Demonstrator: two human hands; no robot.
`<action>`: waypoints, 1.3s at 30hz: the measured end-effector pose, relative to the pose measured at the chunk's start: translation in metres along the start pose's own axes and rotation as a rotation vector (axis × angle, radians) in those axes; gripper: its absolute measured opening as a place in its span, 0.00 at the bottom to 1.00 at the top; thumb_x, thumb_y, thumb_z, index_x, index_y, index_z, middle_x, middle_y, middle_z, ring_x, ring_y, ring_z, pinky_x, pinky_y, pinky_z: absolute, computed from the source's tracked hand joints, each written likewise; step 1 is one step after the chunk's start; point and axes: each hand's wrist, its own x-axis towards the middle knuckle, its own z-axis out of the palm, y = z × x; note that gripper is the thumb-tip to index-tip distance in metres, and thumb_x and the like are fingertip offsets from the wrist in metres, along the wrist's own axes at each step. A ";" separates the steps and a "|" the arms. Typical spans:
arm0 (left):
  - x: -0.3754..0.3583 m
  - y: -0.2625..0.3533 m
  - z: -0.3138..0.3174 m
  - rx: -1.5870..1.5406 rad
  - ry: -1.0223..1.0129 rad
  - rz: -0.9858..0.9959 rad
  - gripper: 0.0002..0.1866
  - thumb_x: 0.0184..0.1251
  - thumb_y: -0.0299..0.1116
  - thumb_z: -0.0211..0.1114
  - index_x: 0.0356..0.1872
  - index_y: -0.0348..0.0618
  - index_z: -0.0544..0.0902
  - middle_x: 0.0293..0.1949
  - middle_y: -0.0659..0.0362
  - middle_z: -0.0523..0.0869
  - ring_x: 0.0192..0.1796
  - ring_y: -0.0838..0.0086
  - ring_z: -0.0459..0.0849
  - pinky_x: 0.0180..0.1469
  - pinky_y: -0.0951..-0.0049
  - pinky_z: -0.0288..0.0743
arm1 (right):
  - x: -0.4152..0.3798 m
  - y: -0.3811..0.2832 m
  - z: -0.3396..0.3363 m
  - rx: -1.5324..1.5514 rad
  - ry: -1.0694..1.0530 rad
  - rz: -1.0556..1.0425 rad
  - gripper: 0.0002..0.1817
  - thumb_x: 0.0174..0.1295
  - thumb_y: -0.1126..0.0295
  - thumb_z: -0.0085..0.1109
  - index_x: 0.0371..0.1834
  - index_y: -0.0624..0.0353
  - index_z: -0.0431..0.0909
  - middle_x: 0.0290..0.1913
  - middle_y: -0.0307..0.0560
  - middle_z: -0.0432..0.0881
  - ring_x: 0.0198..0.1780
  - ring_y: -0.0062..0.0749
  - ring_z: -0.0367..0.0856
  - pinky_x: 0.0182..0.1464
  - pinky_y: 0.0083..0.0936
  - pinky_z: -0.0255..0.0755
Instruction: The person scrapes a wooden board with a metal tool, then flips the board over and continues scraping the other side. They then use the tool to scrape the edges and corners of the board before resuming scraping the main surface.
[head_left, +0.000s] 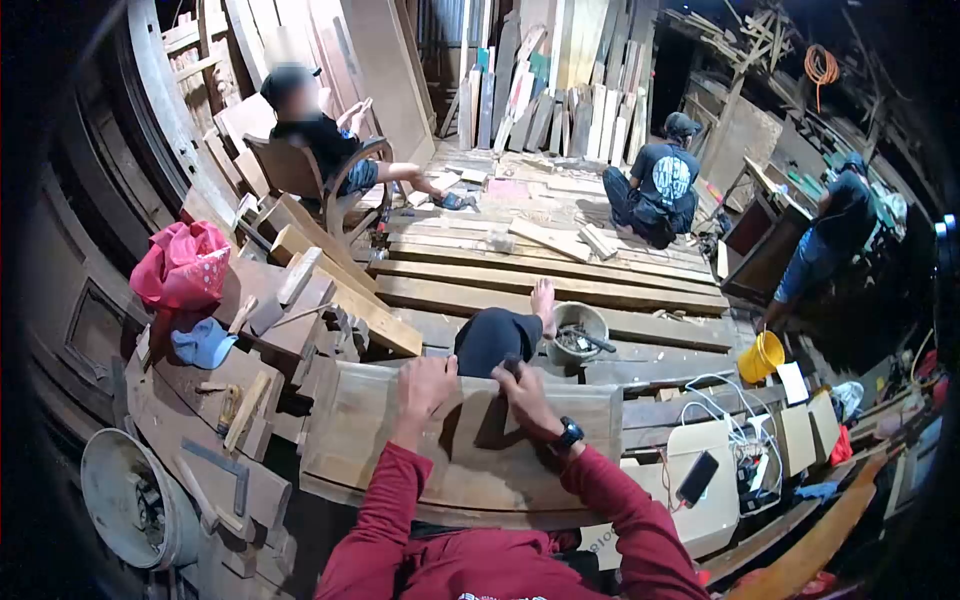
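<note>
A brown wooden panel (350, 440) with a raised border lies across my lap. My left hand (427, 388) is closed over its far edge, the fingertips hidden from view. At the same edge, my right hand (528, 400) is wrapped around a small dark object (512, 364); I cannot tell what kind it is. A watch (570, 432) is on my right wrist. Just beyond the panel rest my knee and bare foot, beside a bucket (592, 345) with small tools in it.
At the left stands a workbench (165, 425) with a pink bag (182, 265), a cap (204, 343) and a metal square (215, 475). A phone (698, 478) and cables lie on cardboard at the right. A yellow bucket (761, 357) stands farther off. Several people sit or stand beyond the planks.
</note>
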 end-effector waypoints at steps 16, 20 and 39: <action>-0.001 -0.001 -0.003 0.016 0.026 0.026 0.29 0.77 0.53 0.54 0.32 0.38 0.91 0.33 0.43 0.91 0.38 0.46 0.91 0.45 0.47 0.83 | 0.005 0.008 0.000 0.100 0.026 0.124 0.16 0.74 0.60 0.61 0.44 0.65 0.77 0.31 0.52 0.82 0.33 0.34 0.80 0.38 0.36 0.75; 0.000 0.000 0.001 0.020 -0.005 0.012 0.26 0.76 0.53 0.57 0.33 0.41 0.92 0.33 0.41 0.90 0.38 0.45 0.90 0.46 0.47 0.83 | -0.004 0.005 -0.001 -0.210 -0.167 0.087 0.14 0.74 0.62 0.61 0.45 0.64 0.77 0.30 0.45 0.81 0.33 0.29 0.77 0.36 0.33 0.73; -0.001 0.003 -0.005 0.037 -0.003 0.019 0.26 0.76 0.52 0.54 0.36 0.43 0.93 0.36 0.45 0.91 0.41 0.48 0.91 0.48 0.47 0.83 | 0.003 0.003 0.003 -0.240 0.067 -0.016 0.16 0.72 0.59 0.62 0.41 0.65 0.80 0.29 0.59 0.82 0.30 0.50 0.82 0.33 0.42 0.72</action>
